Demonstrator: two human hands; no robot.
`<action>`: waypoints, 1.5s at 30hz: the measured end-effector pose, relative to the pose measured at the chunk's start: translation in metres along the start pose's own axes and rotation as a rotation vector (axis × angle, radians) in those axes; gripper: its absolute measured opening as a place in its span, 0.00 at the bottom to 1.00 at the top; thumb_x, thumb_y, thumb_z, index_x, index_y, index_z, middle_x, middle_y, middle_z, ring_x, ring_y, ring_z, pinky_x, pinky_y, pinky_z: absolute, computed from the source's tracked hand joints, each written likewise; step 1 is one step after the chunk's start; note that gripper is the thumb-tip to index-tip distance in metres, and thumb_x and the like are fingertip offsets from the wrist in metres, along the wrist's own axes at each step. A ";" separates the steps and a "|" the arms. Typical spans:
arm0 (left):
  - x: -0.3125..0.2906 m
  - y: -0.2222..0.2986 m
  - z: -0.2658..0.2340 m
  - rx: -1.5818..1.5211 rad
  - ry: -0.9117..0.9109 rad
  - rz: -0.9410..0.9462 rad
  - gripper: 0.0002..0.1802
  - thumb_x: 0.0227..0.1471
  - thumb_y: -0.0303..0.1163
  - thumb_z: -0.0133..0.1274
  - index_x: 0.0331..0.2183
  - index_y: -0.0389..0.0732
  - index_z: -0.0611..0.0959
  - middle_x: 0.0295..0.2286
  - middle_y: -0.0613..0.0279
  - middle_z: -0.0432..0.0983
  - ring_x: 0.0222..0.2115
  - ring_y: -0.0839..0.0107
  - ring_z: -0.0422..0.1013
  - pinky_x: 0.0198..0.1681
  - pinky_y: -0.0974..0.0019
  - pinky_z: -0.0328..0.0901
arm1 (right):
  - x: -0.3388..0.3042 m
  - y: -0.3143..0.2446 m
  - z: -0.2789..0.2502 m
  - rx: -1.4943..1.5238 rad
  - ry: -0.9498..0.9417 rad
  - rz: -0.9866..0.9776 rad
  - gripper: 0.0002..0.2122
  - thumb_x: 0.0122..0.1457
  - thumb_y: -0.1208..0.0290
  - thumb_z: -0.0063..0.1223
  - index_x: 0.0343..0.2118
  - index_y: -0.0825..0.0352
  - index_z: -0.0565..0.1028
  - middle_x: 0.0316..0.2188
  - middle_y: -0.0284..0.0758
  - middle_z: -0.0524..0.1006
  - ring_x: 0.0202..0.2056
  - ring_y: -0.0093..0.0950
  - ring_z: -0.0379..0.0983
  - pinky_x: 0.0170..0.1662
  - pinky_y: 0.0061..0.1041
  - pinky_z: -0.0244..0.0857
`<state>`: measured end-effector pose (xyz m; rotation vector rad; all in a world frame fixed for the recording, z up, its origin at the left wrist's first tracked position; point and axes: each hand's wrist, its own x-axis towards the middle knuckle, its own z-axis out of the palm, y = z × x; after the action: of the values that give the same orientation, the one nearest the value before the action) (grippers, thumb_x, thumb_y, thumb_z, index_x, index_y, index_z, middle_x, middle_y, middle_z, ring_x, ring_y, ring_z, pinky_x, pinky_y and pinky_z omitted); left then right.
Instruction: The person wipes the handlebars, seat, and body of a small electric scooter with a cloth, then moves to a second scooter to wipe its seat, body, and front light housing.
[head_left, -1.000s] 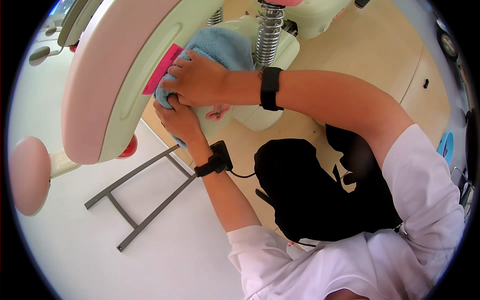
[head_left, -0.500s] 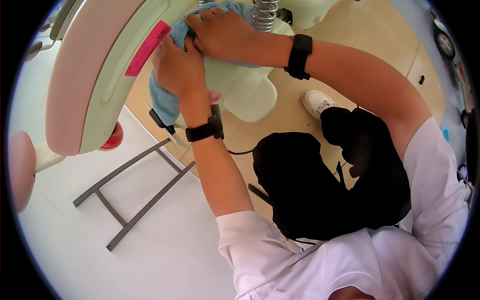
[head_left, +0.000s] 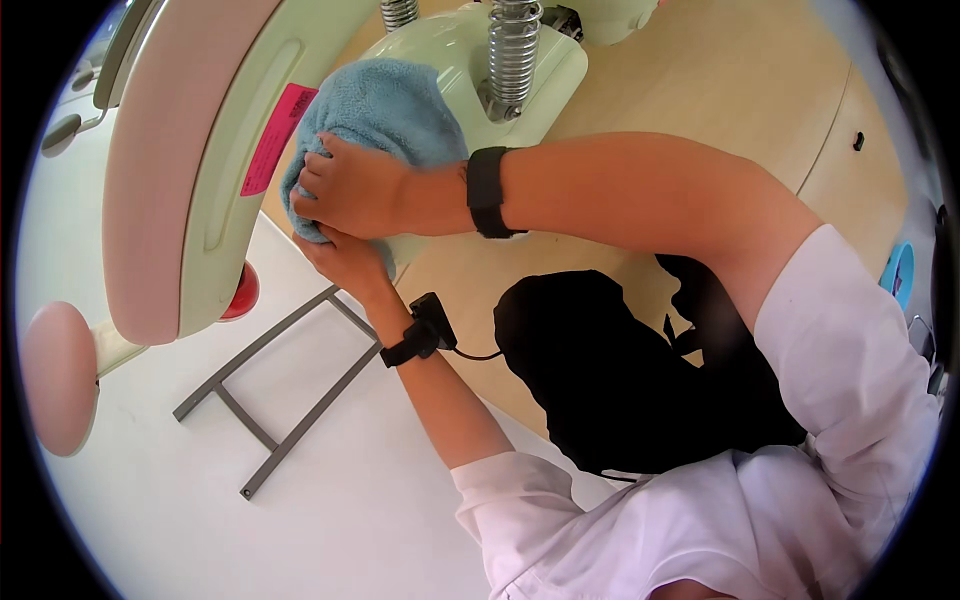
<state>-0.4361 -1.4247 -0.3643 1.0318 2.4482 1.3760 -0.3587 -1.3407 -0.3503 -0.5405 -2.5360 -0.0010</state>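
A blue terry cloth (head_left: 385, 105) is draped and bunched over a pale green curved panel (head_left: 440, 45) of what looks like a scooter. My right hand (head_left: 350, 190) is closed on the cloth's lower left part, its fingers curled into the folds. Just below it, my left hand (head_left: 345, 262) holds the cloth's lower edge, with its fingertips partly hidden under the fabric and my right hand. Both hands are close beside a pale green and pink arched body part (head_left: 190, 170) that carries a bright pink label (head_left: 279, 140).
Metal coil springs (head_left: 514, 60) rise from the panel. A red light (head_left: 242, 292) and a pink rounded pad (head_left: 62, 380) are at the left. A grey metal frame (head_left: 320, 405) lies on the white surface below. A blue round object (head_left: 900, 275) is at the far right.
Both hands have moved down and left with the cloth. My right hand has come over above my left wrist area, and more of the cloth, panel and springs now shows.
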 end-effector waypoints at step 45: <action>-0.148 -0.048 0.045 0.114 -0.267 0.663 0.20 0.32 0.26 0.64 0.33 0.38 0.77 0.38 0.55 0.74 0.36 0.51 0.68 0.39 0.54 0.66 | -0.206 0.046 -0.043 0.320 -0.366 -0.079 0.20 0.44 0.69 0.63 0.43 0.58 0.72 0.38 0.31 0.71 0.42 0.32 0.69 0.43 0.31 0.69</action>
<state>-0.3286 -1.5030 -0.4567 2.0319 2.0851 1.1334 -0.1606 -1.3804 -0.4237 -0.3354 -2.8283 0.5095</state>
